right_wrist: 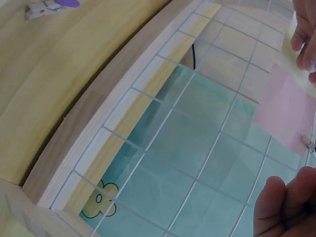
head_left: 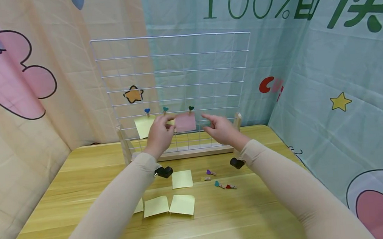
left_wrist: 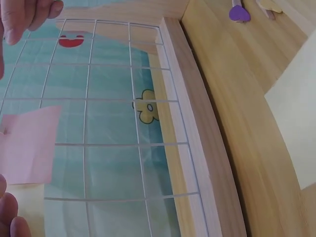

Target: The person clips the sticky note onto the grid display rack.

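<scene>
A pink note [head_left: 185, 122] hangs on the wire grid rack [head_left: 214, 70] from a clothespin with a dark green heart [head_left: 191, 108]. My left hand [head_left: 160, 133] is just left of it, over a yellow note [right_wrist: 295, 61] that it mostly hides; a teal heart clothespin [head_left: 165, 109] sits above. Thumb and index finger are apart there. Farther left hangs another yellow note [head_left: 143, 126] under a blue heart clothespin [head_left: 147, 111]. On the pink note's right, my right hand [head_left: 221, 128] holds nothing, its index finger extended toward the grid and the other fingers loosely bent.
Several yellow notes [head_left: 182, 179] lie on the wooden table [head_left: 94, 181] in front of the rack's wooden base [head_left: 194, 153]. Loose heart clothespins [head_left: 219, 185] lie to their right. Printed curtains [head_left: 311, 86] stand behind and beside the table.
</scene>
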`<action>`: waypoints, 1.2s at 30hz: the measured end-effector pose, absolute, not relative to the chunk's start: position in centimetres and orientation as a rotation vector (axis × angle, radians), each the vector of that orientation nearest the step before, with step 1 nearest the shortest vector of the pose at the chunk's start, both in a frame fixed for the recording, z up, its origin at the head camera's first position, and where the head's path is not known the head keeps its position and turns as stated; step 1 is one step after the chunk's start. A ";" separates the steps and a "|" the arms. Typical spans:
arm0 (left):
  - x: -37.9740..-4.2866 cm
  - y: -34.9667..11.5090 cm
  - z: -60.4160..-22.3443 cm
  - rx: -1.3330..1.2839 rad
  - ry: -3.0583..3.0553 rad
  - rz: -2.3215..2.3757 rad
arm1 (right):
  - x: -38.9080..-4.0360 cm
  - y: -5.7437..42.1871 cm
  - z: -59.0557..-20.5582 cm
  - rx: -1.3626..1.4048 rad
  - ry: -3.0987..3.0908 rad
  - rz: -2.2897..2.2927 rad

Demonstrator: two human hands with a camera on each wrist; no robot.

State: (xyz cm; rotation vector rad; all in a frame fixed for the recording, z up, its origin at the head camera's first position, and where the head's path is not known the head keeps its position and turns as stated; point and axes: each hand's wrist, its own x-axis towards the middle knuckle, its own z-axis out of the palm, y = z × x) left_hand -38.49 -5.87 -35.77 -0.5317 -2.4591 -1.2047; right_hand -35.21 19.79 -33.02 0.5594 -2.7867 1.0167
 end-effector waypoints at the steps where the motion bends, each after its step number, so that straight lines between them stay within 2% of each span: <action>1: -38.3 -6.0 -35.7 -0.541 -2.463 -1.204 | -35.1 20.0 -33.2 0.554 -2.788 1.019; 19: -34.8 -8.9 -35.5 -0.819 -2.668 -0.821 | -34.0 22.7 -36.0 0.517 -2.823 0.920; 36: -32.5 -10.2 -36.9 -0.896 -2.781 -0.641 | -32.6 24.0 -38.1 0.563 -2.875 0.828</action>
